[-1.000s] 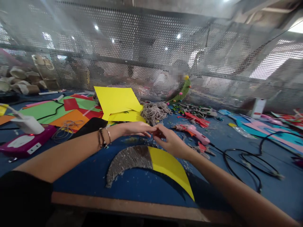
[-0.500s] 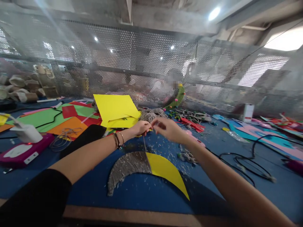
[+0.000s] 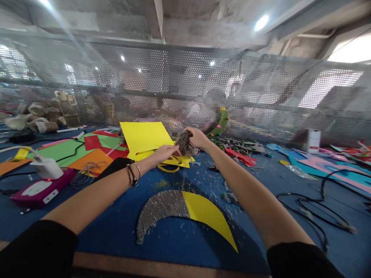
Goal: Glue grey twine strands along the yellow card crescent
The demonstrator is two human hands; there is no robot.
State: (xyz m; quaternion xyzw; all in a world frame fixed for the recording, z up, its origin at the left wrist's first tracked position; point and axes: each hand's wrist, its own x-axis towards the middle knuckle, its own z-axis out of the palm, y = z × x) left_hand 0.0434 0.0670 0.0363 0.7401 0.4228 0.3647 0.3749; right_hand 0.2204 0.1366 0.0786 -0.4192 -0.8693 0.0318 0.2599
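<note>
A crescent [image 3: 162, 208] lies on the blue table, its left half wrapped in grey yarn and its right half bare yellow card. One thin strand rises from the crescent's top edge toward my hands. My right hand [image 3: 197, 139] is closed round a loose bundle of grey yarn [image 3: 184, 143], held above the table beyond the crescent. Beside the bundle, my left hand [image 3: 165, 153] has its fingertips brought together at the yarn; part of their grip is hidden. Yellow card sheets [image 3: 146, 135] lie just behind my left hand.
A purple power strip [image 3: 43, 191] with a white plug stands at left, near coloured paper [image 3: 72, 148]. Black cable [image 3: 307, 204] loops at right. Yarn scraps and red pieces [image 3: 240, 157] lie behind my right arm. A perforated metal screen [image 3: 162, 85] closes the back.
My right hand has moved up and now holds a bundle of grey yarn. My left hand has shifted slightly left. The crescent stays on the table while the view tilts up a little.
</note>
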